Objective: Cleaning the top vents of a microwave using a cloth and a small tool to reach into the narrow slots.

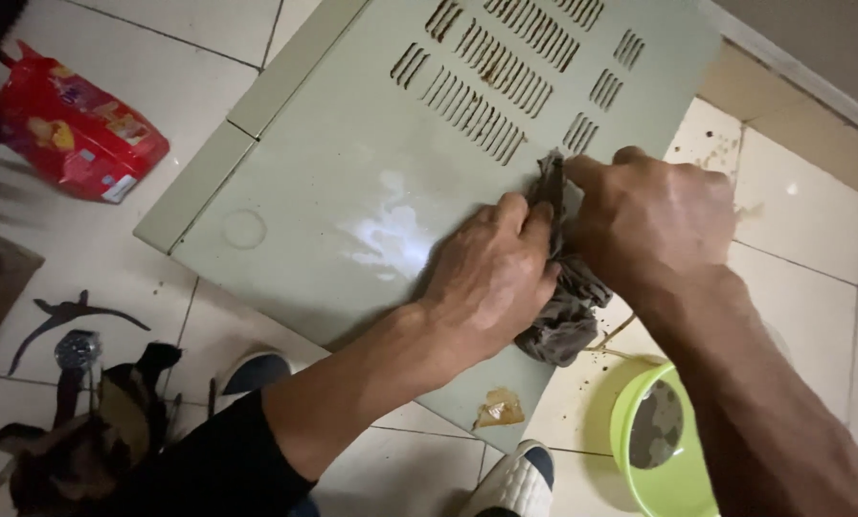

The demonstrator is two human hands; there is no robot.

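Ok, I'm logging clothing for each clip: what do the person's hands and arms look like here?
Both hands are bare: no gloves, rings or watch visible. The left hand has a dark sleeve pushed up near the elbow; the right hand and its forearm show no sleeve.

Dim, glare on panel (391, 239), edges perhaps blurred.

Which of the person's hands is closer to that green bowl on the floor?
The right. The right hand grips the dark rag on the metal panel, up from the green bowl, its forearm passing beside the bowl. The left hand presses the rag farther left.
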